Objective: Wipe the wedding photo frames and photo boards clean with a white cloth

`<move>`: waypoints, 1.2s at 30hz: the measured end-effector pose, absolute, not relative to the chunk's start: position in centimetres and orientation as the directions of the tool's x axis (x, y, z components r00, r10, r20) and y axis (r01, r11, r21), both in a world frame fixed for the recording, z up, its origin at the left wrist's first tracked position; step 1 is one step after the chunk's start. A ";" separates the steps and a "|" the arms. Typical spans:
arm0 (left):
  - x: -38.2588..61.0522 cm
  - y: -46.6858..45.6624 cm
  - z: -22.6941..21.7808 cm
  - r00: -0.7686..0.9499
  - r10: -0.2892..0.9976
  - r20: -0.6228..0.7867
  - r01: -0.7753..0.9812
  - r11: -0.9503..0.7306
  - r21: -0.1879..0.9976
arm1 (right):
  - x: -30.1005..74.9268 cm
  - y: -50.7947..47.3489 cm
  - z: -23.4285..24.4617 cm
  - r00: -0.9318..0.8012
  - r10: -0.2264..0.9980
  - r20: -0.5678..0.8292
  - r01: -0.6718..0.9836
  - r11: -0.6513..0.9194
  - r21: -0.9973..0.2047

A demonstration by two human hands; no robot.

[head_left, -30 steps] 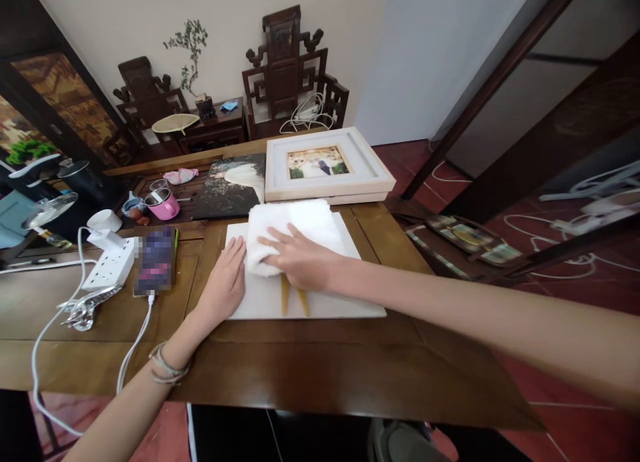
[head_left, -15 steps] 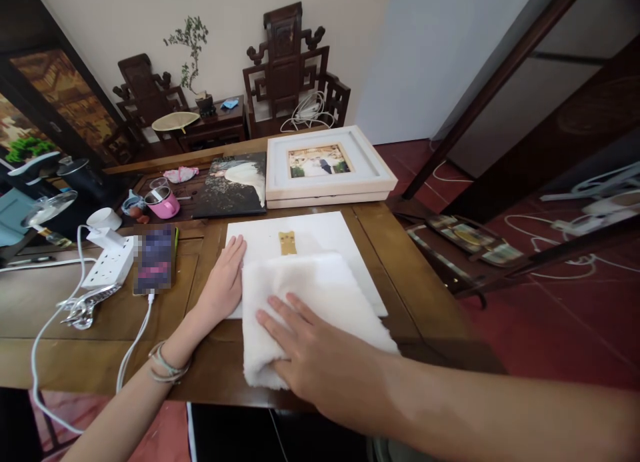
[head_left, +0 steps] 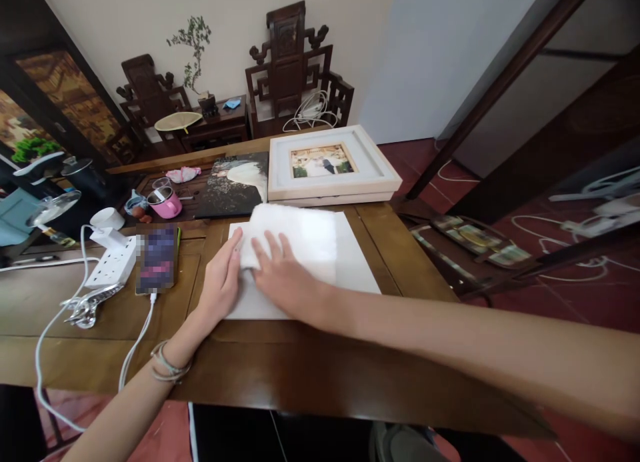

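Observation:
A flat white board (head_left: 350,269) lies on the wooden table (head_left: 300,369) in front of me. A folded white towel (head_left: 300,232) rests on its far half. My right hand (head_left: 283,282) lies palm down on the towel's near left part, fingers stretched out and pressing it onto the board. My left hand (head_left: 220,285) lies flat on the board's left edge, fingers extended, right beside the towel.
A white picture frame (head_left: 330,165) and a dark photo print (head_left: 233,185) lie beyond the board. To the left are a phone (head_left: 156,259) on a cable, a white power strip (head_left: 113,265), a pink cup (head_left: 165,202) and a white cup (head_left: 106,217). Carved chairs stand at the wall.
My right hand slid the towel from the board's far part toward me off its near edge, then back up to the far left part. The left hand stayed on the board's left edge.

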State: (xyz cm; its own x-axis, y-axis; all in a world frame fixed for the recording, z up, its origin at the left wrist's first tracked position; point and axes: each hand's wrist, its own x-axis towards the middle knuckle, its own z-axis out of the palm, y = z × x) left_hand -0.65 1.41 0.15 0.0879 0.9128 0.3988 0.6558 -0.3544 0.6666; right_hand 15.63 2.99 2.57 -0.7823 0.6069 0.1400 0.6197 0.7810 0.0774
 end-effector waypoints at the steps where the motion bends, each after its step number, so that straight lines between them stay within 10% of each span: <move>1: -0.6 1.3 0.4 0.076 0.910 0.407 0.629 -0.360 0.689 | 15.5 2.1 2.7 -0.817 0.564 0.122 0.574 0.815 0.075; 9: -0.4 1.2 0.4 0.074 0.902 0.425 0.635 -0.372 0.677 | 19.9 -2.7 4.1 -0.971 0.233 0.057 0.233 0.972 -0.002; 20: -0.4 1.6 -0.6 0.268 0.934 0.237 0.822 -0.350 0.449 | 19.9 6.0 5.5 -0.837 0.546 0.002 0.531 0.815 -0.232; 36: -0.6 1.6 -0.9 0.241 0.927 0.288 0.806 -0.356 0.472 | 21.0 11.2 7.0 -0.866 0.500 0.000 0.461 0.800 -0.384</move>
State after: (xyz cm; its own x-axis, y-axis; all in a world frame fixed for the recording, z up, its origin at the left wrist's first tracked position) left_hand -0.64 1.62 -0.86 0.2410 0.9269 0.2876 0.8062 -0.3562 0.4725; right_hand 21.00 11.22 7.00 -0.8662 0.4996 0.0004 0.4611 0.7998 -0.3843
